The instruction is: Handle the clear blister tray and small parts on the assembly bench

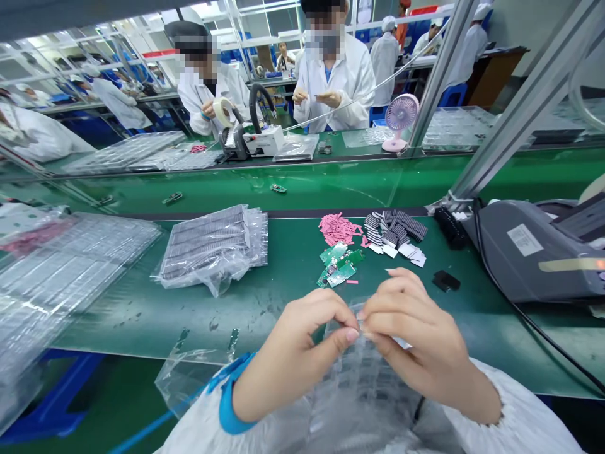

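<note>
My left hand (302,350) and my right hand (411,334) meet close to my chest, fingertips pinched together on the top edge of a clear plastic bag (359,391) holding rows of small dark parts. The bag hangs down over my lap. Just beyond my hands on the green mat lie several small green circuit boards (338,265), a heap of pink strips (338,228) and a pile of black-and-white striped pieces (394,230). A small black part (445,281) rests to the right of my right hand.
A bagged stack of parts (212,246) lies left of centre, clear trays (57,271) at far left, an empty bag (189,372) at the mat's edge. A grey machine (534,252) with a cable stands right. Across the green conveyor (331,186), people in white coats work beside a pink fan (399,120).
</note>
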### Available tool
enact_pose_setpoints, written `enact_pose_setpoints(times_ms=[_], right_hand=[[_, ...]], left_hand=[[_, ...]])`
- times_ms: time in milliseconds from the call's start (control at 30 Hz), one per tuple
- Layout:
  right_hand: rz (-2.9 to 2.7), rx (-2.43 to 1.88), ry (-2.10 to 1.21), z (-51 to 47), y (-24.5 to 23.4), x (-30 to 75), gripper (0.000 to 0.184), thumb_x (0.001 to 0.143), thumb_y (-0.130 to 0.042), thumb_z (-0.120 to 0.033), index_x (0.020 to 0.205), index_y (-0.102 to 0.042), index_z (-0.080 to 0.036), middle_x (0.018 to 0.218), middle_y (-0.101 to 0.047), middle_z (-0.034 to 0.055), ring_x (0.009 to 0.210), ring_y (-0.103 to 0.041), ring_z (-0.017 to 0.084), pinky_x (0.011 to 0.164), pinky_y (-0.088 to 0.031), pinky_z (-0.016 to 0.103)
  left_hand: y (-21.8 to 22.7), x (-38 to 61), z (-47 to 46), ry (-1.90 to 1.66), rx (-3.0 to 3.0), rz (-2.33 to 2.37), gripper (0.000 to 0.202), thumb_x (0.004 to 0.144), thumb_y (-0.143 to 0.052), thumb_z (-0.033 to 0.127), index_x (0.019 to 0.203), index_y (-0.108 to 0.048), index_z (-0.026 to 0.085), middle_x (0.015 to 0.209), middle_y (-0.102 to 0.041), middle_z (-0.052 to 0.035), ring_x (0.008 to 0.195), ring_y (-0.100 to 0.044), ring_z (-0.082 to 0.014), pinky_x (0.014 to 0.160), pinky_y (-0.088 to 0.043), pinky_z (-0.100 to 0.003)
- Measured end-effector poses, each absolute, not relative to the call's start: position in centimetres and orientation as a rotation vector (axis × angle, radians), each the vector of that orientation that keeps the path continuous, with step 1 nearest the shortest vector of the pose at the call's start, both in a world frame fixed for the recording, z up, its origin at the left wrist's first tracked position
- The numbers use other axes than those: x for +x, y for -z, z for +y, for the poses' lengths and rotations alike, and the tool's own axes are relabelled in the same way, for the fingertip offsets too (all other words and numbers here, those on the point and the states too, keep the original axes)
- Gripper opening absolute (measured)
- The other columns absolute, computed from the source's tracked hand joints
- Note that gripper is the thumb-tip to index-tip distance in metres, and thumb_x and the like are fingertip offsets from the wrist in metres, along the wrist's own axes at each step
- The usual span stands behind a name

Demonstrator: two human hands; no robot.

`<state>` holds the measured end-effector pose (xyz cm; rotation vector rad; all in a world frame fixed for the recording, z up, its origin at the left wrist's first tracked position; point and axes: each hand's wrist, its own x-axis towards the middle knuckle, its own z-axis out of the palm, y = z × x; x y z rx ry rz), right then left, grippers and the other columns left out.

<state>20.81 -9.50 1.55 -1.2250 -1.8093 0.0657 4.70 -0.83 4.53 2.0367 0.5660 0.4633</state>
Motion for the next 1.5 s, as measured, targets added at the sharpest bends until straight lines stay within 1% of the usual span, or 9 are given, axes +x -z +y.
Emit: enact_pose_setpoints(times_ms=[167, 300, 500, 733, 867, 1000, 1200, 1333, 1500], right_hand=[[-1.822, -1.183, 0.142, -10.2, -0.8, 20.8, 0.028, 0.076, -0.050, -0.003, 0.089, -0.055, -0.027, 0.078, -0.070, -0.0042, 0.072, -0.058, 0.017, 0.096, -0.030, 0.049], [-1.789, -1.098, -0.136, -10.6, -1.3, 21.0, 0.017, 0.085, -0.043, -0.009, 0.084, -0.046, -0.026, 0.077, -0.068, -0.0051, 0.077, -0.061, 0.016, 0.100, -0.030, 0.047], [-1.535, -0.969, -0.590, -11.7, -0.8, 20.9, 0.014, 0.097, -0.039, -0.031, 0.085, -0.045, -0.026, 0.071, -0.063, -0.0045, 0.074, -0.060, 0.015, 0.106, -0.023, 0.053], [-0.812, -0.742, -0.909, -10.9, 0.5, 22.4, 0.018, 0.087, -0.057, -0.036, 0.076, -0.047, -0.027, 0.055, -0.042, -0.0059, 0.061, -0.049, 0.015, 0.099, -0.041, 0.047], [-0.578, -0.785, -1.019, -9.8, 2.0, 24.0, 0.012, 0.084, -0.058, -0.031, 0.075, -0.051, -0.025, 0.068, -0.046, -0.0026, 0.077, -0.054, 0.016, 0.101, -0.041, 0.043], [-0.448, -0.860, -1.117, -9.0, 3.2, 24.7, 0.011, 0.085, -0.057, -0.033, 0.078, -0.053, -0.025, 0.099, -0.056, 0.0016, 0.112, -0.049, 0.022, 0.101, -0.039, 0.048], [-0.416, -0.921, -1.133, -8.1, 2.5, 23.7, 0.015, 0.084, -0.060, -0.039, 0.079, -0.054, -0.026, 0.106, -0.059, 0.0013, 0.117, -0.048, 0.024, 0.100, -0.038, 0.052], [-0.412, -0.926, -1.107, -7.4, 1.9, 22.7, 0.015, 0.085, -0.059, -0.038, 0.077, -0.055, -0.026, 0.102, -0.059, 0.0003, 0.113, -0.050, 0.021, 0.100, -0.038, 0.048], [-0.368, -0.922, -1.081, -7.3, 2.0, 22.4, 0.011, 0.087, -0.056, -0.035, 0.080, -0.055, -0.027, 0.100, -0.059, -0.0010, 0.109, -0.050, 0.019, 0.101, -0.036, 0.049]], left_hand=[[-4.1, 4.9, 0.0, -0.466, 1.678, 0.637, 0.019, 0.080, -0.057, 0.025, 0.063, -0.056, 0.017, 0.066, -0.052, 0.0013, 0.063, -0.048, -0.0112, 0.059, -0.040, -0.024], [-2.8, 4.7, 0.9, -0.636, 1.517, 0.872, 0.018, 0.076, -0.061, 0.030, 0.064, -0.057, 0.018, 0.066, -0.052, 0.0019, 0.065, -0.047, -0.0121, 0.063, -0.042, -0.025], [-0.7, 2.6, 3.7, -0.820, 1.351, 1.108, 0.025, 0.081, -0.051, 0.043, 0.084, -0.056, 0.019, 0.108, -0.056, -0.0066, 0.096, -0.057, -0.0201, 0.078, -0.051, -0.035], [-0.5, -0.4, 7.0, -0.884, 1.331, 1.215, 0.024, 0.081, -0.050, 0.044, 0.077, -0.045, 0.021, 0.109, -0.059, -0.0053, 0.091, -0.062, -0.0191, 0.073, -0.053, -0.033], [0.0, -1.1, 8.1, -0.828, 1.399, 1.238, 0.023, 0.081, -0.049, 0.044, 0.076, -0.045, 0.021, 0.112, -0.060, -0.0079, 0.107, -0.059, -0.0216, 0.086, -0.051, -0.036], [1.0, -1.4, 7.7, -0.695, 1.569, 1.232, 0.027, 0.084, -0.045, 0.044, 0.097, -0.053, 0.021, 0.119, -0.060, -0.0107, 0.113, -0.058, -0.0241, 0.094, -0.047, -0.040], [2.8, -2.0, 6.9, -0.526, 1.980, 1.241, 0.039, 0.085, -0.046, 0.033, 0.123, -0.054, 0.026, 0.140, -0.046, -0.0084, 0.129, -0.041, -0.0286, 0.105, -0.036, -0.047], [3.8, -1.8, 7.0, -0.509, 2.213, 1.350, 0.042, 0.089, -0.037, 0.029, 0.129, -0.050, 0.024, 0.147, -0.031, -0.0127, 0.120, -0.047, -0.0318, 0.099, -0.039, -0.051], [4.2, -1.8, 7.0, -0.389, 2.372, 1.339, 0.047, 0.089, -0.039, 0.036, 0.135, -0.041, 0.025, 0.124, -0.052, -0.0119, 0.087, -0.062, -0.0206, 0.080, -0.051, -0.037]])
